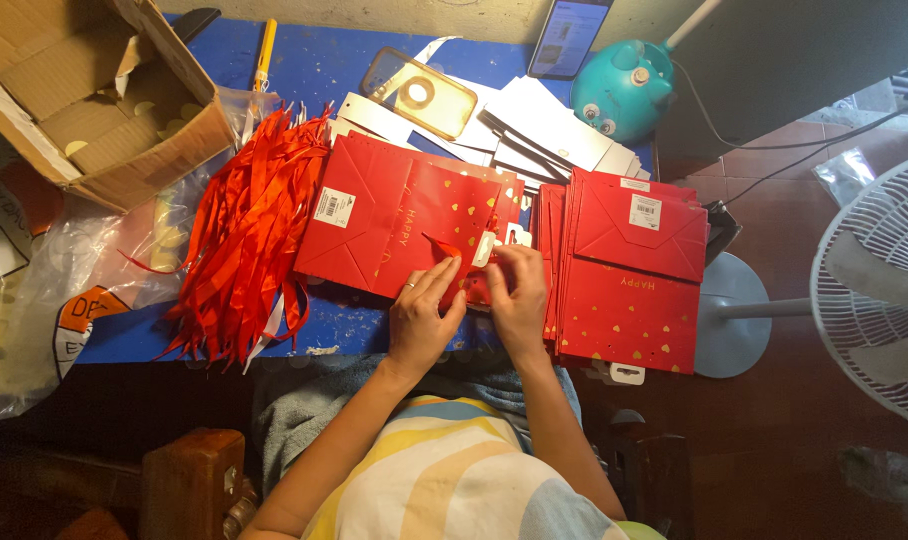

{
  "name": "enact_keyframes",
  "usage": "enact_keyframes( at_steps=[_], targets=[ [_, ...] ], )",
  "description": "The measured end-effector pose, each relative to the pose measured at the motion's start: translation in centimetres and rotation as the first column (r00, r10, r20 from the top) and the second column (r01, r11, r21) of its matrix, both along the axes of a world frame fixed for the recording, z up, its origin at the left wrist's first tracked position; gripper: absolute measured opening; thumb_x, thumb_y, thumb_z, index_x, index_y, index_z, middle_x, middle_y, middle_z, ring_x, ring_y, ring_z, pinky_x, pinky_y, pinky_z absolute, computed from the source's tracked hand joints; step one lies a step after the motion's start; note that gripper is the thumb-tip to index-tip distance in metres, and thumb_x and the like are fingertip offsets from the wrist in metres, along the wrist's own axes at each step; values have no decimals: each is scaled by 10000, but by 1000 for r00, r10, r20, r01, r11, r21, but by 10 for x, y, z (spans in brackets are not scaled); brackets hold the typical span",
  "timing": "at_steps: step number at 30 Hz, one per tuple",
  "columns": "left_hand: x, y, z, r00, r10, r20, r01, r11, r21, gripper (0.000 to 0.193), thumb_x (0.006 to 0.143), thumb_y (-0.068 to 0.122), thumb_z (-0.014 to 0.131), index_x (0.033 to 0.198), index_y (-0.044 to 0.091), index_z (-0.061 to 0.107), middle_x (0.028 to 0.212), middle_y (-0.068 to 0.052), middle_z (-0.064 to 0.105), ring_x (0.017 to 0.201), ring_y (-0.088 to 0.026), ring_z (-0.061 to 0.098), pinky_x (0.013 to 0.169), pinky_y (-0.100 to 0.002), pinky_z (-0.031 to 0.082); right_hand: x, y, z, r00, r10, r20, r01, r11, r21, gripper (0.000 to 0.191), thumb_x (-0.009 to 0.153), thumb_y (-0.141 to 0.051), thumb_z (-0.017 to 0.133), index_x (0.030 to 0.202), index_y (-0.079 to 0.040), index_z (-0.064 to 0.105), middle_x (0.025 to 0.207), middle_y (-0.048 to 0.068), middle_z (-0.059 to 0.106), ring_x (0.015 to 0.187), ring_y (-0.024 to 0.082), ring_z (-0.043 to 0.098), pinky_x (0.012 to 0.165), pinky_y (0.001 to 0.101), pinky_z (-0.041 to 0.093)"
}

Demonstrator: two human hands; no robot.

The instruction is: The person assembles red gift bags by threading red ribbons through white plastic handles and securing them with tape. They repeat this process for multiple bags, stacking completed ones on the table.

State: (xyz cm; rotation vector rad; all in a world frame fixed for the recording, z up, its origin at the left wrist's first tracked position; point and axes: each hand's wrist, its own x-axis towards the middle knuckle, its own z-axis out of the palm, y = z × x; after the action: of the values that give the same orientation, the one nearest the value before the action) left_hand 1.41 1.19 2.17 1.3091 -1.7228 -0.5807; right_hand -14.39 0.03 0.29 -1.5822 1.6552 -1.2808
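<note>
I look down on the blue desk point(324, 70). My left hand point(422, 318) and my right hand point(519, 295) meet at the near edge of a flat red gift bag point(399, 220), which lies in the middle of the desk between the heap of red ribbons point(244, 240) and the stack of folded red bags point(629, 275). The left fingers point(442, 275) are pinched together on the end of one red ribbon point(440, 245). The right fingers are closed on the bag's edge, beside a small white hang tab point(485, 250).

To do this step well, I judge the ribbon end should stay flat and untwisted, with the bag edge held steady, so the paper does not tear at the hole.

Hard to see: the hole itself is hidden under my fingers, and I cannot tell if the ribbon already passes through the bag. The right thumb is covered. The cardboard box point(94, 90) is cut off at the left edge.
</note>
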Motion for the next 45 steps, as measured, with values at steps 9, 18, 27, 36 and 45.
enact_keyframes(
  at_steps=[9,18,27,36,45],
  targets=[
    [1,0,1,1000,3,-28,-2,1000,25,350,869,94,723,1219,81,725,1152,-103,722,1032,-289,682,905,-380,558,15,1,19,893,96,-439,-111,994,-8,285,851,-122,761,1120,-46,707,1236,114,595,1195,345,493,1046,468,398],
    [2,-1,3,1000,-3,-20,4,1000,24,329,856,94,723,1185,75,731,1120,-102,719,1005,-297,683,880,-385,558,15,-1,14,900,85,-427,-87,996,14,285,845,-121,762,1120,-60,719,1214,115,578,1161,329,489,1012,456,400],
    [2,-3,1,999,-1,-46,3,999,46,312,855,82,710,1166,73,739,1092,-90,729,978,-285,698,857,-371,568,15,-4,6,930,77,-358,-89,996,-18,290,813,-133,790,1090,-61,746,1287,131,549,1179,335,449,1016,449,387],
    [2,-3,1,997,15,-75,-7,994,108,325,867,93,714,1189,62,734,1136,-89,740,968,-254,712,823,-340,590,7,-6,4,943,116,-313,-128,992,-17,256,811,-108,724,1060,-49,730,1160,130,539,1108,316,463,962,437,418],
    [4,-3,3,992,-13,-124,26,994,106,426,876,87,706,1297,34,664,1207,-148,712,1009,-262,705,751,-298,625,-8,-8,0,987,118,-109,-104,987,125,169,859,-92,660,1011,-21,642,1138,113,562,1062,285,533,888,402,473]
  ],
)
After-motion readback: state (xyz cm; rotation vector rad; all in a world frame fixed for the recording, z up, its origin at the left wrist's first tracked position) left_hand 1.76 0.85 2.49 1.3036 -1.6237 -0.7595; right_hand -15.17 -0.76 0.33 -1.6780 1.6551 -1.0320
